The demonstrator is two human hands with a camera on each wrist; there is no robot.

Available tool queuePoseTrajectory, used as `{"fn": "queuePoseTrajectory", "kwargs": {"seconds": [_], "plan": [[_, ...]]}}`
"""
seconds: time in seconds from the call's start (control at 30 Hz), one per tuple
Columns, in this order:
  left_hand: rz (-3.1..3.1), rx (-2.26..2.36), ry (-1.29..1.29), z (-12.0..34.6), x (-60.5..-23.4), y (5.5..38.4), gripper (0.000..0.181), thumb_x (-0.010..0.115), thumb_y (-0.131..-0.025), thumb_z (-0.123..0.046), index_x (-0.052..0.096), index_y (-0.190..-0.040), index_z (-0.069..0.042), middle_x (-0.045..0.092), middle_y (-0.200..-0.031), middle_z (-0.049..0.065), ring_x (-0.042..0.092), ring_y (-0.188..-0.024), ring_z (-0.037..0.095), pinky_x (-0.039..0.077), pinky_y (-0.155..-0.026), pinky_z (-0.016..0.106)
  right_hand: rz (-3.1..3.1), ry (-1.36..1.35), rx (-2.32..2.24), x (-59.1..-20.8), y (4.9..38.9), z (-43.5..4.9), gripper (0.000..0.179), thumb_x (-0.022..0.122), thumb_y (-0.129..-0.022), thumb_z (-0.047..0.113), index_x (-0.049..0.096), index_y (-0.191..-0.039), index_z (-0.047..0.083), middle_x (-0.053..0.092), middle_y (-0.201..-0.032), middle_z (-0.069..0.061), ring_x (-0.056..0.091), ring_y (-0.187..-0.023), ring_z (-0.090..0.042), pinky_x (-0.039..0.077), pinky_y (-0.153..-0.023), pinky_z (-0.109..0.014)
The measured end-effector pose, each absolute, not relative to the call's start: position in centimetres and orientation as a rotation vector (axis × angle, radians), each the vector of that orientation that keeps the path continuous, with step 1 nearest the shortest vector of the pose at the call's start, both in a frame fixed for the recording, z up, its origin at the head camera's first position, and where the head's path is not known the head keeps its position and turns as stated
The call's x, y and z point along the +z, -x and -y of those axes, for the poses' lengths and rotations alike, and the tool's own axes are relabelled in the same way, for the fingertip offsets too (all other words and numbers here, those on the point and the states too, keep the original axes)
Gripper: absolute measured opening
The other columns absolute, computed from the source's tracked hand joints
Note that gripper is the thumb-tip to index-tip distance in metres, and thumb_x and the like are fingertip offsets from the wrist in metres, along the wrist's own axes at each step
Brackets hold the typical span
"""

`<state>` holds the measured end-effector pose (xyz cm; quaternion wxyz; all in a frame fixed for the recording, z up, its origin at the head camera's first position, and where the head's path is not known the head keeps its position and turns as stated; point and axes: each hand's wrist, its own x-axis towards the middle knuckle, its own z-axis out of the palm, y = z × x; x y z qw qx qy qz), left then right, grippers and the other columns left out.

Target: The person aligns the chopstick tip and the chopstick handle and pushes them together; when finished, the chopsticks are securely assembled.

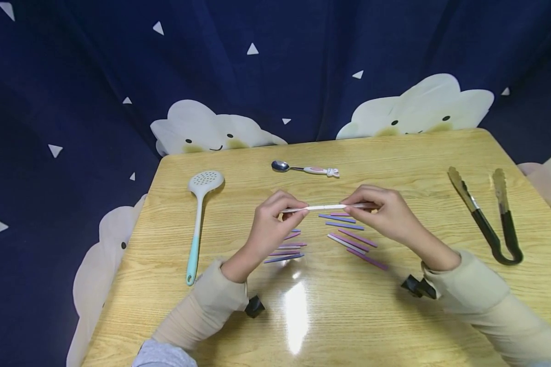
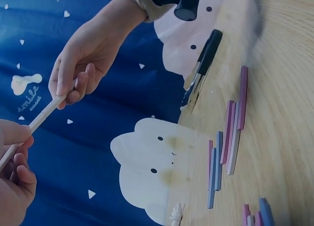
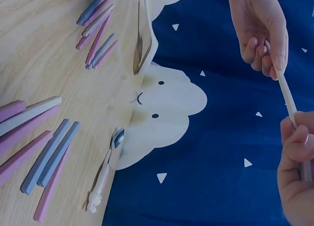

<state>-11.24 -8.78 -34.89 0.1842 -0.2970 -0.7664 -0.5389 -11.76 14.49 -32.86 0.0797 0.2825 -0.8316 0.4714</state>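
My left hand [image 1: 274,220] and right hand [image 1: 386,210] face each other above the table, pinching a thin white stick [image 1: 325,207] between thumbs and fingers. The stick runs level from hand to hand, with a faint seam near its middle; I cannot tell whether it is one piece or two end to end. Below lie two loose groups of coloured sticks. The left group has a blue stick [image 1: 282,258] among pink ones, partly hidden by my left hand. In the right group are pink, blue and white sticks, such as a pink stick [image 1: 366,260].
A slotted turner [image 1: 199,219] with a turquoise handle end lies on the left of the wooden table [image 1: 340,316]. Behind the hands is a small spoon [image 1: 309,169] with a rabbit-shaped handle end. Black-handled tongs [image 1: 485,228] lie spread at the right. A dark blue curtain [image 1: 303,76] hangs behind.
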Motion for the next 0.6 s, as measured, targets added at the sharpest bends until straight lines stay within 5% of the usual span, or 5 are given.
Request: {"fn": "queuePoseTrajectory", "kwargs": {"seconds": [0.6], "plan": [[2.13, -1.548, 0.837, 8.52, -35.34, 11.31, 0.004, 0.067, -0.078, -0.002, 0.068, -0.081, 0.0, 0.06, -0.076, 0.006, 0.048, -0.063, 0.01, 0.042, -0.055, 0.019, 2.45, -0.912, 1.374, -32.91, 11.76, -14.25, 0.014, 0.066, -0.076, -0.004, 0.067, -0.082, 0.009, 0.059, -0.076, 0.005, 0.051, -0.062, -0.004, 0.042, -0.052, -0.016]]}}
